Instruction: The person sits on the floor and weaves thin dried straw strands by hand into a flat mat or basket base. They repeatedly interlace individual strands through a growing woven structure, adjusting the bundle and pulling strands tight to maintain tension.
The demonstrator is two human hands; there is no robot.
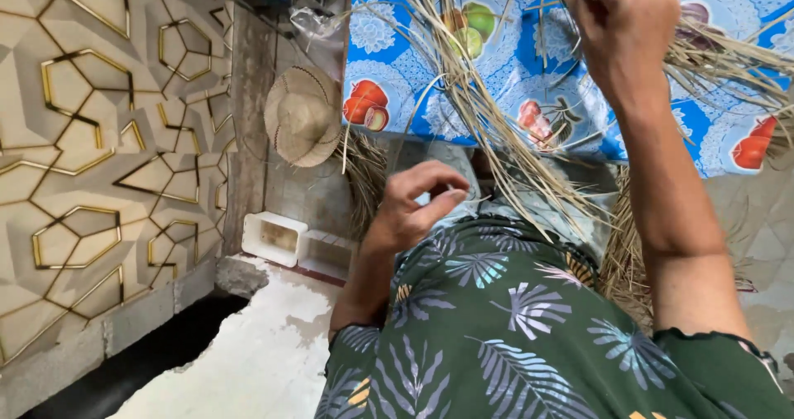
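My right hand (624, 30) is raised, grip closed around a bundle of dry straw strands (496, 129) that hangs over the blue fruit-print cloth (529, 71). My left hand (418, 204) is half curled, pinching what looks like one thin strand. Risk: brittle fibres could snap or slip loose if tugged hard. The strands are pale tan, long and tangled.

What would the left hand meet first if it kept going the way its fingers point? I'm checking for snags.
Probably the hanging dry straw strands just beyond the left hand; depth is unclear.
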